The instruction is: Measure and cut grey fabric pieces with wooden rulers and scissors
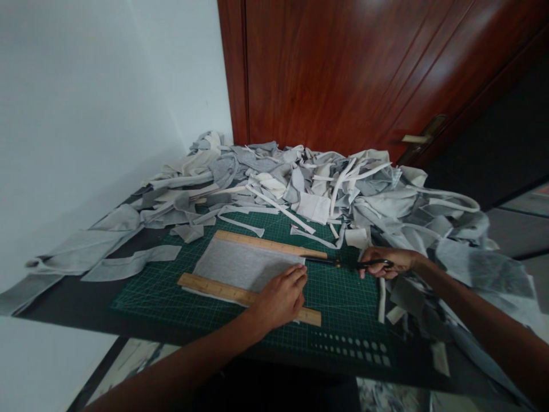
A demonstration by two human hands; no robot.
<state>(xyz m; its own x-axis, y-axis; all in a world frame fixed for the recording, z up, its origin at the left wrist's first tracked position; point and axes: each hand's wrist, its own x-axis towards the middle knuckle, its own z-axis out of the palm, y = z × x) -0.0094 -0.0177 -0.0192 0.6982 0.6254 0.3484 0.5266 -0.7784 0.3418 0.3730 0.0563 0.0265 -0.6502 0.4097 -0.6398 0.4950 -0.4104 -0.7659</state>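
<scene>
A grey piece of fabric (240, 263) lies flat on a green cutting mat (343, 297). One wooden ruler (270, 245) runs along its far edge, and a second wooden ruler (206, 283) lies across its near side. My left hand (281, 294) rests over the near ruler, its fingertips pressing the fabric's right end; the fingers are stretched out. Black scissors (362, 264) are gripped by my right hand (386, 262), fingers wrapped round the handles. Their blades point left and reach the fabric's right corner beside the far ruler. Part of the blades is hidden there.
Heaped grey and white fabric scraps (274, 166) cover the back of the dark table (77, 312) and both sides. Loose strips (240, 224) lie on the mat's far part. A white wall (107, 86) stands at left, a brown wooden door (326, 74) behind.
</scene>
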